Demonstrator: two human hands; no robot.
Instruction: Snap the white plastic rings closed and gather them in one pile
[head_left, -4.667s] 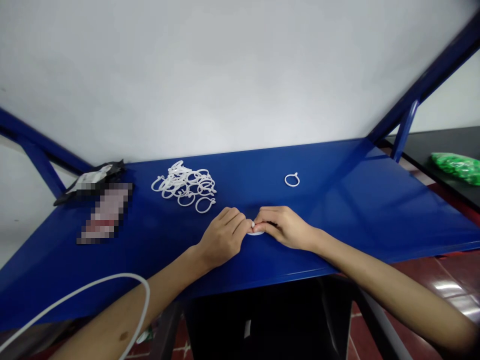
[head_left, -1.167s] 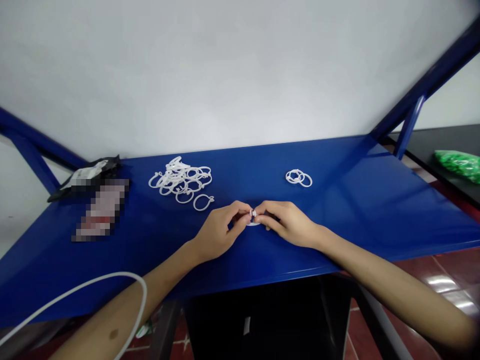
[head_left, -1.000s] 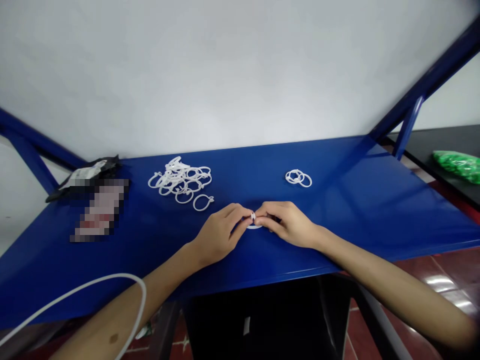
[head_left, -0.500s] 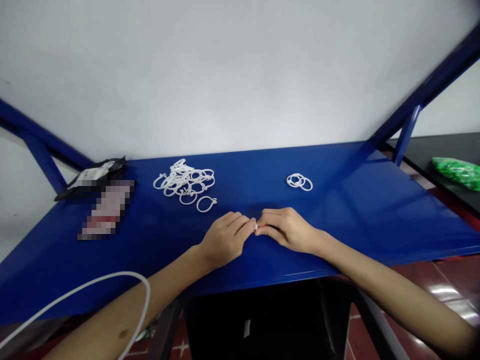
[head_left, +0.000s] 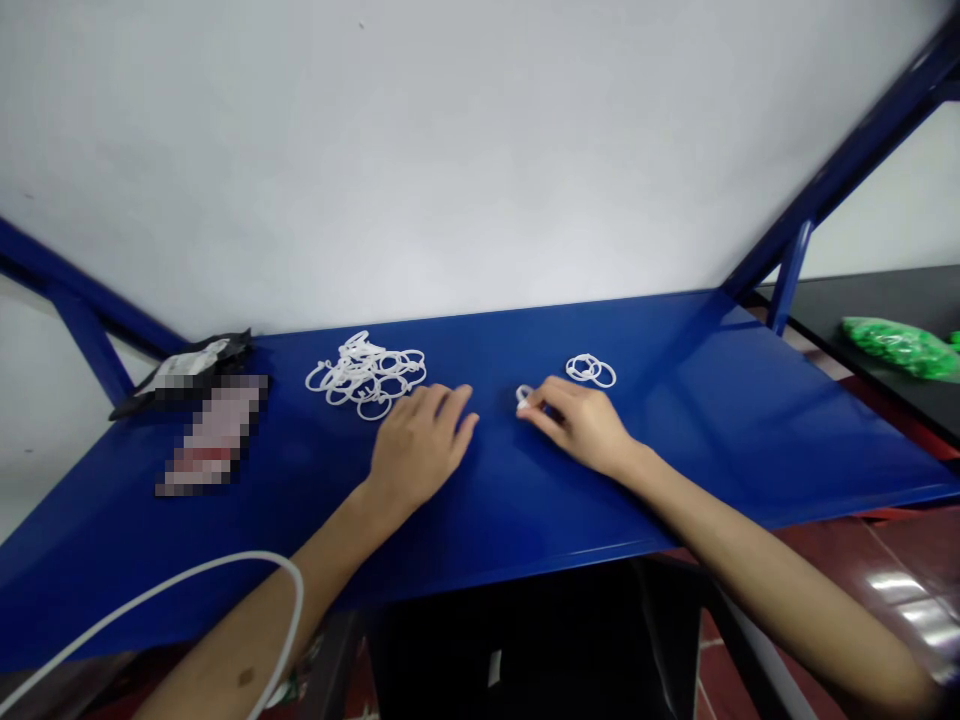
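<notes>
Between thumb and fingers, my right hand [head_left: 577, 420] pinches a small white plastic ring [head_left: 523, 394]; most of it is hidden by the fingers. My left hand [head_left: 420, 440] is empty, fingers apart, just below a pile of white plastic rings [head_left: 360, 372]. These rings look thin, and several have a small clasp-like tab. The ring that lay nearest me beside the pile is out of sight behind my left hand. Past my right hand lies a small cluster of overlapping white rings [head_left: 590, 370].
The blue table [head_left: 480, 540] runs up to a pale wall. At its left lie a black plastic package [head_left: 199, 365] and a blurred-out pinkish packet [head_left: 217, 430]. A white cable [head_left: 187, 575] loops over my left forearm. Green bagged items [head_left: 900, 345] sit on a dark surface at right.
My hands have come apart. The left has moved up and left toward the pile and opened. The right has shifted slightly up, still pinching the white ring, which now shows more.
</notes>
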